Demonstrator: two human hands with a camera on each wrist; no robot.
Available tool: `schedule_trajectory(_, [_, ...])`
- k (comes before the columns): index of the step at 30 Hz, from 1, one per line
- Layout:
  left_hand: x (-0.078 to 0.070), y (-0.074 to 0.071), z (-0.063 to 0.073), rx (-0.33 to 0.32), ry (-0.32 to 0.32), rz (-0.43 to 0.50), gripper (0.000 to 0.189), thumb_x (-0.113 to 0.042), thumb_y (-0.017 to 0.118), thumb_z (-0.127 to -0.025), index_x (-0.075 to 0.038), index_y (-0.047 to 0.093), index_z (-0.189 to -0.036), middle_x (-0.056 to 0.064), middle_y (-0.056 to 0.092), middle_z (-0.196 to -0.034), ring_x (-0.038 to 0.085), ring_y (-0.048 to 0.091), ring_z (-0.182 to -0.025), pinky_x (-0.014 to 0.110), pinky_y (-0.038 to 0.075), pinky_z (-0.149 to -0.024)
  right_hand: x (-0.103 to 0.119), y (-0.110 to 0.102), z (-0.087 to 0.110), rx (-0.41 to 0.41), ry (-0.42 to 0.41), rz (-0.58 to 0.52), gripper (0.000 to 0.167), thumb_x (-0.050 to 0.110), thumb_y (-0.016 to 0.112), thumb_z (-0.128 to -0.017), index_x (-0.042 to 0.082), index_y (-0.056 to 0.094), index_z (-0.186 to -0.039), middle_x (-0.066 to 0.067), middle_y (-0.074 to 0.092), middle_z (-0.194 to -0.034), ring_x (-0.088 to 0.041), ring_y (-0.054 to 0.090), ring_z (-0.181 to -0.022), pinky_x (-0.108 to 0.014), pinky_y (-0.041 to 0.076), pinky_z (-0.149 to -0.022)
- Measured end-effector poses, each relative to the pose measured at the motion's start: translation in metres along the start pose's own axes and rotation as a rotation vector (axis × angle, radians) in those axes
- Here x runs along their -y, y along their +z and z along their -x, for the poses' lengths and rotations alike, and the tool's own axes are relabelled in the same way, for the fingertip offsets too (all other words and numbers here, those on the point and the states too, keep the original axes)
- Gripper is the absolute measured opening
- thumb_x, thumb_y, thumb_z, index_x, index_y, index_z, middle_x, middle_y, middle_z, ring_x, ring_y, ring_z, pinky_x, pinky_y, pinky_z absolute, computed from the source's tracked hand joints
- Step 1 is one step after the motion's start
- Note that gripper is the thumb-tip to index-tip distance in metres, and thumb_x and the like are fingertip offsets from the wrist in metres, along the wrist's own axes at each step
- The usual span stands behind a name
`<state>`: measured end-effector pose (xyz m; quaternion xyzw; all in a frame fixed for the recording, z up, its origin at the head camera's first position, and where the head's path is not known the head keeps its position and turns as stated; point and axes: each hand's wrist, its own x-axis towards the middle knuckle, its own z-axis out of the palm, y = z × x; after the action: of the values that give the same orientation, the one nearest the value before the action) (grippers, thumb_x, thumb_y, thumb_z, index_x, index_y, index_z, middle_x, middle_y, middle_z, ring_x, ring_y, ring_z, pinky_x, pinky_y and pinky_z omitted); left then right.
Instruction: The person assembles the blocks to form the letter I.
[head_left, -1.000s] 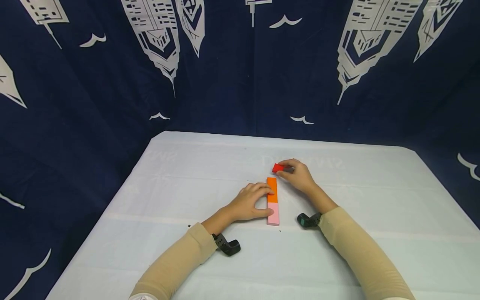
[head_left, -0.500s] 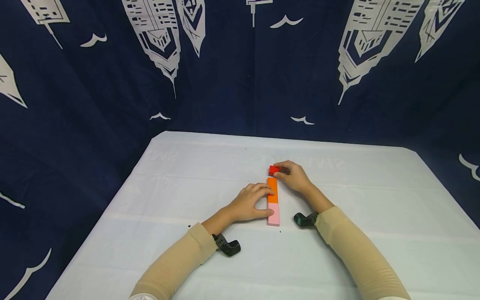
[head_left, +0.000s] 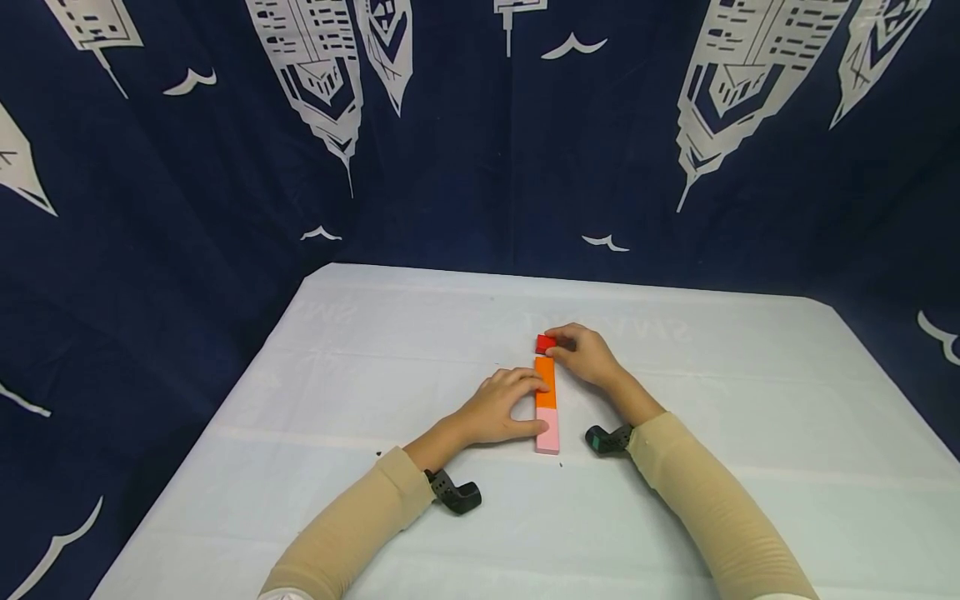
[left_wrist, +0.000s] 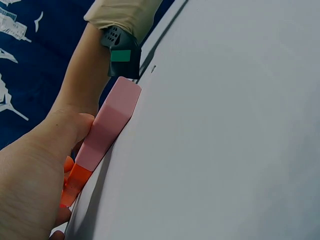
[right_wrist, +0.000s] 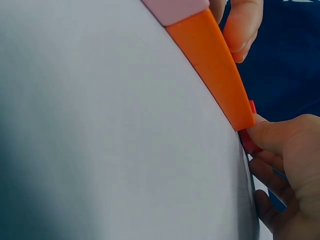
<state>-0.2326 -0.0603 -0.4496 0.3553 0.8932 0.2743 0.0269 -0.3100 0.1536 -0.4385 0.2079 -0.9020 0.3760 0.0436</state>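
Observation:
A pink block (head_left: 547,433) and an orange block (head_left: 545,383) lie end to end in a row on the white table. My left hand (head_left: 498,406) rests at the row's left side, its fingertips touching the orange block and its thumb on the pink one. Just beyond the far end of the orange block is a small red block (head_left: 544,344), with a thin gap between them in the head view. Thumb and fingers of my right hand (head_left: 588,357) pinch the red block from its right side. The right wrist view shows it partly hidden behind the orange block (right_wrist: 215,70).
White cloth covers the table (head_left: 337,333) around the blocks. A dark blue curtain (head_left: 450,208) with white printing hangs behind it. Black wrist devices (head_left: 459,497) sit on both wrists near the tabletop. Tiny dark specks dot the cloth.
My right hand has moved the red block leftward and slightly nearer, into line with the orange block's far end. The left hand and the other two blocks have stayed in place.

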Motion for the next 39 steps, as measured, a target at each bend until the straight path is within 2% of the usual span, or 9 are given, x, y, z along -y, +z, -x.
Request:
schedule_trajectory(10, [0.0001, -0.0002, 0.0, 0.006, -0.003, 0.0, 0.054, -0.046, 0.065, -0.089, -0.021, 0.054, -0.135, -0.001, 0.044, -0.144, 0.021, 0.039, -0.128, 0.043, 0.032, -0.104, -0.0014, 0.0004, 0.0001, 0.002, -0.016, 0.013, 0.033, 0.007, 0.071, -0.088, -0.003, 0.066, -0.119, -0.019, 0.066, -0.109, -0.032, 0.059, -0.099, -0.048, 0.045, -0.09])
schedule_trajectory(23, [-0.0004, -0.0003, 0.0, 0.003, -0.003, -0.001, 0.054, -0.046, 0.065, -0.089, -0.021, 0.054, -0.135, 0.0, 0.044, -0.144, 0.021, 0.039, -0.128, 0.043, 0.032, -0.103, -0.0033, 0.0011, 0.0015, 0.017, -0.017, -0.011, 0.034, 0.008, 0.069, -0.09, -0.001, 0.065, -0.122, -0.018, 0.065, -0.115, -0.033, 0.058, -0.106, -0.05, 0.042, -0.097])
schedule_trajectory(39, [0.0004, 0.0003, -0.0001, 0.002, -0.006, 0.005, 0.053, -0.046, 0.065, -0.089, -0.022, 0.054, -0.135, 0.0, 0.044, -0.144, 0.021, 0.039, -0.127, 0.043, 0.032, -0.103, -0.0056, 0.0012, 0.0015, 0.015, -0.022, -0.025, 0.034, 0.009, 0.069, -0.09, -0.002, 0.065, -0.122, -0.019, 0.064, -0.115, -0.034, 0.057, -0.105, -0.05, 0.042, -0.097])
